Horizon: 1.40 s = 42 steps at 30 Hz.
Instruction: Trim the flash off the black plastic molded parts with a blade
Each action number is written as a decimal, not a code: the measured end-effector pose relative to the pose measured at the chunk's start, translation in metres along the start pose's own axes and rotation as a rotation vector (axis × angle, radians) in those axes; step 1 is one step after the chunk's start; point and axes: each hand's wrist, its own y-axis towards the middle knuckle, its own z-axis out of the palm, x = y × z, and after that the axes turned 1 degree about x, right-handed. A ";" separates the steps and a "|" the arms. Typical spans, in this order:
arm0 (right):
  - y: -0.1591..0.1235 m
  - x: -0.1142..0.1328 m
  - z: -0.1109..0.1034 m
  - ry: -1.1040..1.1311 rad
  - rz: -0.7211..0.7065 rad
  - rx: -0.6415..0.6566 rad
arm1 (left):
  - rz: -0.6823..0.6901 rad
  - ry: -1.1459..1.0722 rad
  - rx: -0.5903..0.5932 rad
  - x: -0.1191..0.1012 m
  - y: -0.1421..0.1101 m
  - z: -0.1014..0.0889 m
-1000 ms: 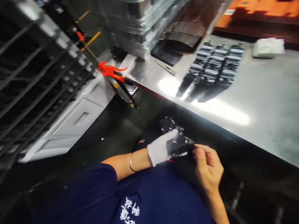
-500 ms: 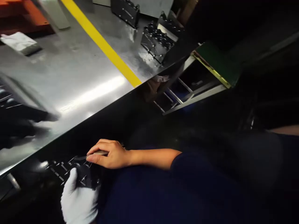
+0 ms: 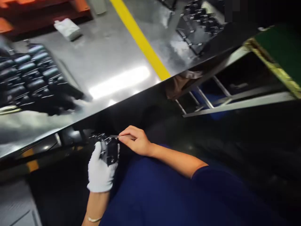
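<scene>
In the head view my left hand (image 3: 100,172), in a white knit glove, is closed around a black molded part (image 3: 110,151) with small shiny pegs or edges. My bare right hand (image 3: 139,142) pinches a slim knife-like tool (image 3: 128,137) whose thin tip points left at the upper edge of the part. Whether the tip touches the part, I cannot tell. Both hands are in front of the metal table (image 3: 113,47), below its edge. The palm side of the part is hidden by the glove.
Rows of similar black parts (image 3: 30,75) lie on the table at left, and another group (image 3: 199,25) stands at the upper right. Yellow tape (image 3: 141,37) crosses the tabletop near a small white block (image 3: 67,29). A green-topped stool (image 3: 279,53) stands at right.
The view has shifted, so the table group at left shows more fully. Both hands appear farther right and higher, still holding the part and the tool. The tool tip now sits at the part's upper right edge.
</scene>
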 end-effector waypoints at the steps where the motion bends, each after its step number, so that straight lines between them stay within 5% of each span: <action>1: -0.001 -0.002 0.000 0.021 -0.028 0.006 | 0.000 -0.073 -0.055 0.000 0.002 0.000; 4: -0.002 -0.006 0.001 0.066 -0.075 0.057 | -0.150 -0.398 -0.058 -0.002 0.003 0.001; 8: -0.002 -0.003 0.003 0.013 -0.170 0.080 | -0.241 -0.564 -0.012 -0.006 -0.001 0.007; 20: 0.001 0.000 0.004 -0.059 -0.225 0.055 | -0.177 -0.585 -0.004 -0.001 -0.001 0.003; 25: 0.011 -0.004 -0.005 -0.140 -0.107 -0.020 | -0.343 -0.598 0.034 -0.002 -0.017 0.008; 32: 0.006 0.018 -0.015 -0.056 -0.272 0.162 | -0.262 -0.651 -0.094 -0.009 -0.017 0.010; 42: 0.003 0.014 -0.008 -0.064 -0.258 0.193 | -0.261 -0.650 -0.009 -0.003 -0.011 0.001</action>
